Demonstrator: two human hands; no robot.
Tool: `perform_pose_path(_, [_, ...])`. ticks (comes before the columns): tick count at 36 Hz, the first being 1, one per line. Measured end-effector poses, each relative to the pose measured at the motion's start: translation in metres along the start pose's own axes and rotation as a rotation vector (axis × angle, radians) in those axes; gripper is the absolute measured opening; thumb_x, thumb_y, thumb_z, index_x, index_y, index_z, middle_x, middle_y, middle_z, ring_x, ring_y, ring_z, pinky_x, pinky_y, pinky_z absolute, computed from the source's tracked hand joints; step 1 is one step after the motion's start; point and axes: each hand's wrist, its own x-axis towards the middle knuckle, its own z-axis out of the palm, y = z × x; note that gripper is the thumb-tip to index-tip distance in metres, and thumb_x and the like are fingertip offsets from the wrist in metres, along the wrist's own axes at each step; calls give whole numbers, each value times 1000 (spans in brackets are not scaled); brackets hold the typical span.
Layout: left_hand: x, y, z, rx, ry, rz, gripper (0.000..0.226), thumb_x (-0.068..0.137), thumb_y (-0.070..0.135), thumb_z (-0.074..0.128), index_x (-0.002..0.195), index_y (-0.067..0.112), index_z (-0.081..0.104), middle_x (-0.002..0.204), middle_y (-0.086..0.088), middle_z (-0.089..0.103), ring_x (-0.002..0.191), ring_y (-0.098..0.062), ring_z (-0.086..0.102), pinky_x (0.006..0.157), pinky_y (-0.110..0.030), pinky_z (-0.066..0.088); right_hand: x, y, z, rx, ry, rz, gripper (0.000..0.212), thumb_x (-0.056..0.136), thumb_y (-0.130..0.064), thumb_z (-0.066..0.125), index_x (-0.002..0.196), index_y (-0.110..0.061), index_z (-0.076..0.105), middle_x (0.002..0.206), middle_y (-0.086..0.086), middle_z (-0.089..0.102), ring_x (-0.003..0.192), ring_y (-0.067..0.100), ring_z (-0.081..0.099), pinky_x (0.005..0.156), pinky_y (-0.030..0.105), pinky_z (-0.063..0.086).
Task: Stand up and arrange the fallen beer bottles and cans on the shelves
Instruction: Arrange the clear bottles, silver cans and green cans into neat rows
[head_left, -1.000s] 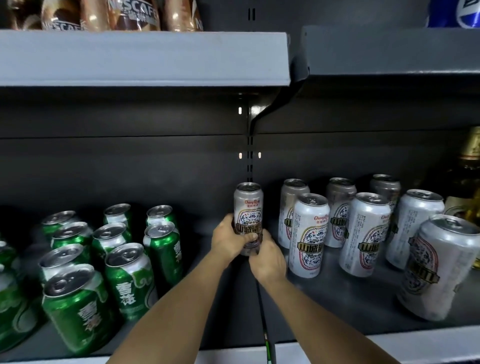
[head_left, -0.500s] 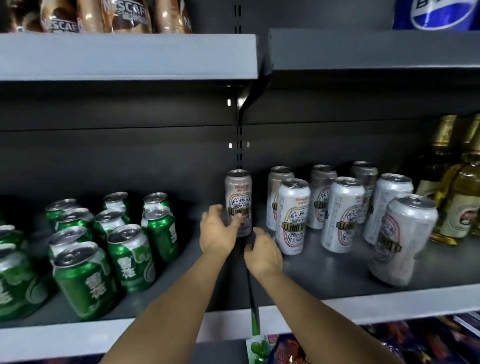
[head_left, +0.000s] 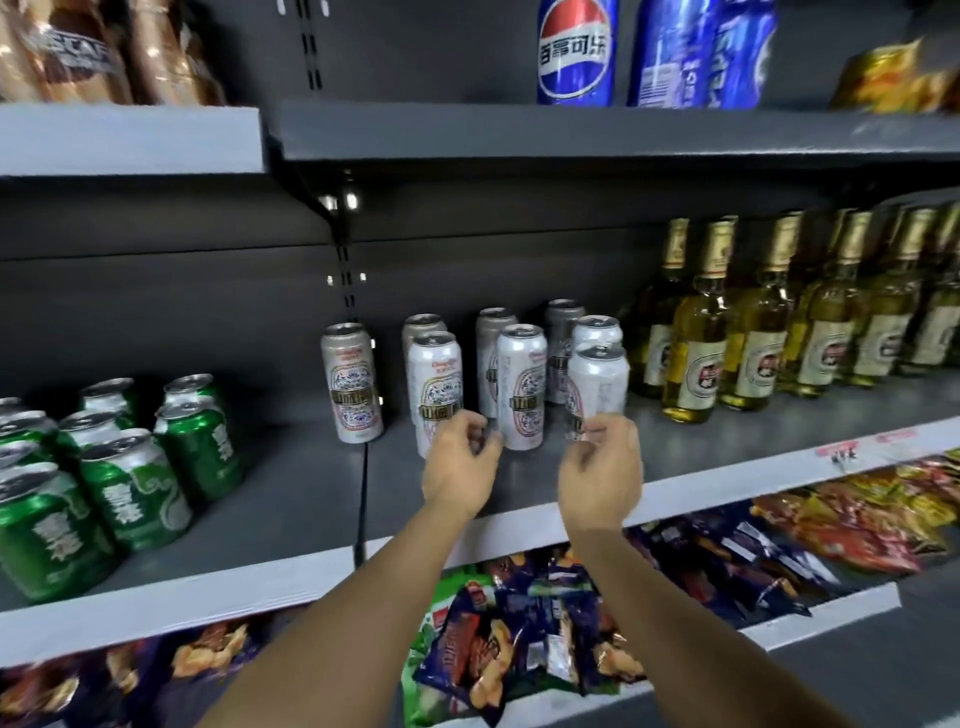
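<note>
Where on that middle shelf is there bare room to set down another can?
Bare shelf lies between the green cans and the lone white can, and along the front edge before the bottles. The white cans stand crowded, both hands hovering before them.

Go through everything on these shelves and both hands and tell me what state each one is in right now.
Left hand: fingers loosely curled, holding nothing.
Right hand: fingers loosely curled, holding nothing.
Lone white can: upright, set apart to the left of the group.
White cans: upright, in rows.
Green cans: upright, clustered.
Beer bottles: upright, capped, lined up.
Pepsi cans: upright on the upper shelf.
Snack bags: lying heaped below.
</note>
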Motion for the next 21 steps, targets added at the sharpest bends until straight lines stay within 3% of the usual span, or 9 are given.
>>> perform_pose_path(3, [-6, 9, 23, 25, -127, -5, 27, 91, 10, 59, 118, 15, 61, 110, -7, 62, 101, -24, 61, 90, -33, 49, 8, 15, -9, 2, 25, 96, 24, 90, -13, 59, 113, -7, 54, 109, 10, 54, 98, 32, 55, 75, 41, 46])
perform_pose_path(7, [-12, 24, 42, -10, -213, -47, 56, 86, -7, 45, 134, 20, 55, 128, -2, 61, 119, -21, 56, 100, -27, 44, 10, 25, -8, -33, -181, 167, 69, 89, -34, 65, 144, -6, 33, 140, 13, 44, 128, 30, 40, 99, 44, 38])
perform_pose_path(10, [-10, 28, 51, -3, -300, -74, 65, 88, -5, 42, 144, 26, 45, 143, 1, 52, 131, -19, 47, 107, -28, 39, 17, 27, -5, -53, -283, 195, 88, 85, -40, 70, 151, -9, 21, 150, 11, 37, 136, 31, 34, 105, 44, 35])
perform_pose_path(12, [-7, 29, 55, -9, -350, -83, 64, 92, -3, 40, 148, 28, 39, 149, 0, 44, 136, -19, 41, 111, -30, 36, 23, 28, -2, -67, -330, 219, 95, 82, -41, 73, 152, -10, 17, 152, 10, 35, 138, 31, 32, 106, 44, 35])
perform_pose_path(15, [-3, 26, 59, -42, -395, -106, 64, 93, -4, 39, 148, 29, 38, 152, 0, 39, 137, -19, 39, 104, -23, 37, 31, 29, 4, -108, -355, 254, 99, 79, -37, 78, 152, -11, 17, 150, 11, 38, 137, 31, 35, 106, 45, 36])
perform_pose_path(19, [-1, 19, 57, -81, -465, -133, 74, 85, -10, 42, 147, 30, 40, 148, -2, 45, 133, -20, 44, 101, -22, 40, 35, 29, 8, -159, -317, 261, 88, 75, -36, 80, 143, -11, 31, 135, 11, 52, 126, 31, 46, 100, 47, 42])
perform_pose_path(21, [-1, 15, 56, -93, -506, -125, 79, 79, -6, 51, 147, 30, 36, 142, -5, 51, 127, -24, 49, 103, -29, 44, 31, 24, 10, -156, -285, 274, 83, 73, -39, 81, 137, -11, 36, 129, 10, 55, 121, 30, 48, 95, 45, 45])
